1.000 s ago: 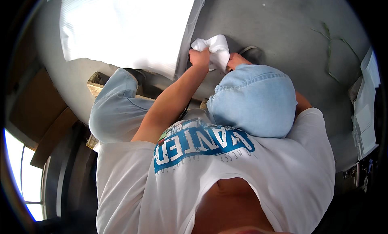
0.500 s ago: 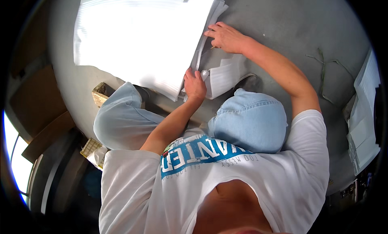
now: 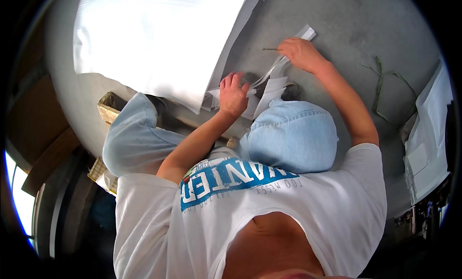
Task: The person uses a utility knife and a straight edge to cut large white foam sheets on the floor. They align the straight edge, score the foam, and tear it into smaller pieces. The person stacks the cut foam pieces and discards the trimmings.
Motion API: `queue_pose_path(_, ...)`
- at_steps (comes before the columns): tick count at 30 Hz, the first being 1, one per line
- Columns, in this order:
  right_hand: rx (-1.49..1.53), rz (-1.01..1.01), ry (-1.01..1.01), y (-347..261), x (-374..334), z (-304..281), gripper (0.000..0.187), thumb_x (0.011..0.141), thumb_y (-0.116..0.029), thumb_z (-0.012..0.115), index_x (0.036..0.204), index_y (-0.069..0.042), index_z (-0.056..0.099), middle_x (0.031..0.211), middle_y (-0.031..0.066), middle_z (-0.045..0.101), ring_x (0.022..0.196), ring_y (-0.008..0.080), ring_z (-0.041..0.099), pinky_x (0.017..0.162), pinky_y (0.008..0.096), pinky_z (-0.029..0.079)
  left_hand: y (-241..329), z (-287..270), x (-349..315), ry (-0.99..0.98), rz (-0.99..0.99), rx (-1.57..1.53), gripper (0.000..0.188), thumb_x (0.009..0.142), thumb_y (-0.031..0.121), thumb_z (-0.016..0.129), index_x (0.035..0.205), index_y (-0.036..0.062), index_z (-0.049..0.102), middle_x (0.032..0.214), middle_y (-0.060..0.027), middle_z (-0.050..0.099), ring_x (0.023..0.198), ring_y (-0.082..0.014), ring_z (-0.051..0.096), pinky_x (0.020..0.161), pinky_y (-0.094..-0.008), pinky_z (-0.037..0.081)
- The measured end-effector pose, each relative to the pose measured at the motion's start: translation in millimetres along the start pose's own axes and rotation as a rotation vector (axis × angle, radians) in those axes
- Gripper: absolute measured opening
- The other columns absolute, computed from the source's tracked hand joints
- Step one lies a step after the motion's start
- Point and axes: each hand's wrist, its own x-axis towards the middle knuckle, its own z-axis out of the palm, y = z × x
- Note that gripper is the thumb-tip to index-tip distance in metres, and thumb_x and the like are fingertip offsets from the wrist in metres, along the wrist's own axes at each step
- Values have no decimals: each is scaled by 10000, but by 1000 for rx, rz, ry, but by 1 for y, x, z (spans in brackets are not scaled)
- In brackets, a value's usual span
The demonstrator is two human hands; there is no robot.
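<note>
A bright stack of large white foam sheets (image 3: 154, 43) lies on the floor in front of me. By its lower right corner is my left hand (image 3: 233, 95), fingers apart over loose white scraps (image 3: 246, 98); it looks open. My right hand (image 3: 302, 53) is off to the right of the stack, closed round thin white foam strips (image 3: 280, 63) whose far end sticks out beyond the knuckles. A thin brownish stick-like thing (image 3: 270, 49) also pokes out from its fingers; its kind is unclear. Another white piece (image 3: 270, 93) lies beside my right knee.
My bent legs in light blue trousers (image 3: 293, 134) frame the near side. A worn wooden block or box (image 3: 109, 105) sits beyond my left knee. Green cord (image 3: 380, 86) lies on the grey floor at right, near more white sheeting (image 3: 428, 134). A yellowish basket (image 3: 98, 170) stands at left.
My right hand has moved right, away from the stack's edge, drawing the white strips with it. The left hand has lifted off the sheet's corner and its fingers have spread.
</note>
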Motion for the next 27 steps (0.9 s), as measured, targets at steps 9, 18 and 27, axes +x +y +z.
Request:
queue_pose_path(9,-206,-514,-369,-69,109,21,98,853,-142,567,897,-57,548,737,93,612,724,294,622,604,425,481,10,17,-67,-534,-1018,-457,730,807,165,669,1370,-33,248,1015,-258,639,916,-428,631,792,-483,505)
queue_pose_path(18,-273,-759,-746,-156,168,60,142,810,-165,558,831,-38,617,742,124,686,714,309,684,620,414,548,9,6,-34,-268,-1337,-428,815,809,77,573,1473,-33,114,1147,-233,591,965,-412,613,797,-476,503)
queue_pose_path(27,-267,-757,-919,-177,179,89,168,820,-189,558,841,-74,677,804,132,706,745,301,694,649,407,552,17,-6,-4,-54,-1472,-465,512,719,69,697,1190,76,497,1038,-159,591,957,-367,603,770,-479,502)
